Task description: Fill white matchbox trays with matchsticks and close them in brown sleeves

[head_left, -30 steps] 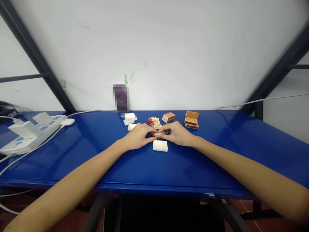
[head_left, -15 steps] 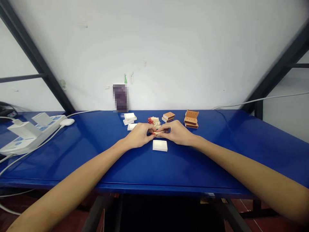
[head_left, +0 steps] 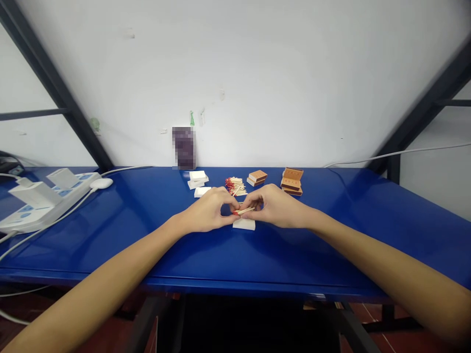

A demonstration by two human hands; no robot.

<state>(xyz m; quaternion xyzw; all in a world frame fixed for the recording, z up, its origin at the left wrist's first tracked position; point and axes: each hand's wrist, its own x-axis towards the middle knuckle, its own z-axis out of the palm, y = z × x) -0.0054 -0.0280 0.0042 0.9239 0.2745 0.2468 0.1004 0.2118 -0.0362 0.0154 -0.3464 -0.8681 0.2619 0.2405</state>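
Between my two hands is a small bundle of matches [head_left: 244,211], red heads to the left. My left hand [head_left: 213,211] pinches the head end with thumb and fingertips. At the stick end, my right hand [head_left: 270,206] has its fingers closed on the same matches. Just under the bundle lies a white matchbox tray [head_left: 244,224], its far part covered by the fingers. Behind my hands rests a loose pile of red-headed matches [head_left: 235,186].
White matchbox trays [head_left: 197,179] lie left of the pile. Brown matchboxes [head_left: 256,177] are stacked right of it, with brown matchbox sleeves [head_left: 292,181] farther right. A power strip [head_left: 47,201] with plugs and cables occupies the left side of the blue table [head_left: 331,245].
Both hands have come nearer to me with the matches, from behind the white tray to above it. More of the match pile now shows behind them.
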